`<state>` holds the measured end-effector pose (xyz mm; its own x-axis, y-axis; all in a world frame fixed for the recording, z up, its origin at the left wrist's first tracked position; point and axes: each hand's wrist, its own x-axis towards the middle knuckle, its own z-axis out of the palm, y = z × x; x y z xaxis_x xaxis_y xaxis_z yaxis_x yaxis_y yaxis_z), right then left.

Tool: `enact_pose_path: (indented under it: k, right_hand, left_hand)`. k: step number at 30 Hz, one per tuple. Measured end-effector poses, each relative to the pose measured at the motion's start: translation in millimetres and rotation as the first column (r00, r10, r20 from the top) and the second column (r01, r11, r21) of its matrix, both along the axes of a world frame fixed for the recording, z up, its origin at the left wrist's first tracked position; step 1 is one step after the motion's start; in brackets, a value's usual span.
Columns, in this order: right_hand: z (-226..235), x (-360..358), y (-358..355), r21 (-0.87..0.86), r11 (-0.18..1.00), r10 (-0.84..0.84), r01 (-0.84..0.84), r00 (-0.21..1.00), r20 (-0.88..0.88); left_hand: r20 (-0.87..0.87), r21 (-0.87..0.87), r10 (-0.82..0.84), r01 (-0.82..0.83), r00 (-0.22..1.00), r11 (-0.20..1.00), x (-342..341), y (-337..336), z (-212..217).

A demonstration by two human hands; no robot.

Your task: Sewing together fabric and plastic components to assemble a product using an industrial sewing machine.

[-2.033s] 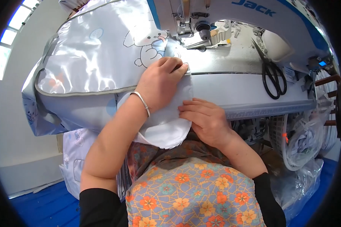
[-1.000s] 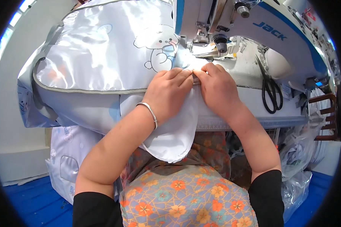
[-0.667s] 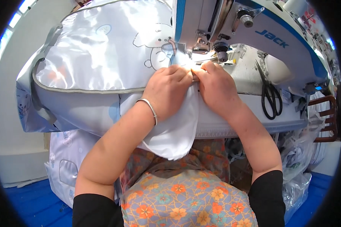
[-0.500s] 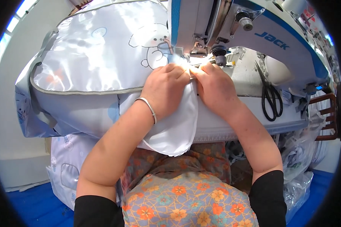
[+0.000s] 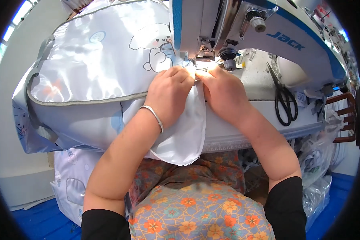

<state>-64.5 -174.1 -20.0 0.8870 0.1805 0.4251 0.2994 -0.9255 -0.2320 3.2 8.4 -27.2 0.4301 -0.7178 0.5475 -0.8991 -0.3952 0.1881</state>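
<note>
While left hand and right hand pinch the white flap, centre frame, a slip could carry them into the sewing machine. Bulky dog-print cover, upper left, might drag the flap askew.

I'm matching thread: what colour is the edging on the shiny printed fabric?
Grey edging, clearest in the head view.
</note>
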Motion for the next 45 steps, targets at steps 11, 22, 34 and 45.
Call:
enact_pose_path:
  k: [11,22,34,45]
  right_hand:
    - [-6,-4,1,0.013,1.0,-0.005,0.003,0.995,0.095]
    - [0,-10,-1,-0.018,0.999,0.047,-0.046,0.997,0.057]
    - [-1,-74,6,0.116,0.959,0.252,-0.259,0.965,0.068]
    - [-2,-51,14,0.053,0.977,0.2,-0.205,0.976,0.085]
  left_hand:
    - [-0.026,0.023,0.063,-0.063,0.998,0.998,-2,-4,3]
    - [-0.086,0.143,0.039,-0.026,0.996,0.989,5,1,31]
    - [-0.027,0.638,-0.023,0.035,0.999,0.769,-90,118,73]
    - [0.193,0.527,0.074,-0.167,0.978,0.834,-61,123,42]
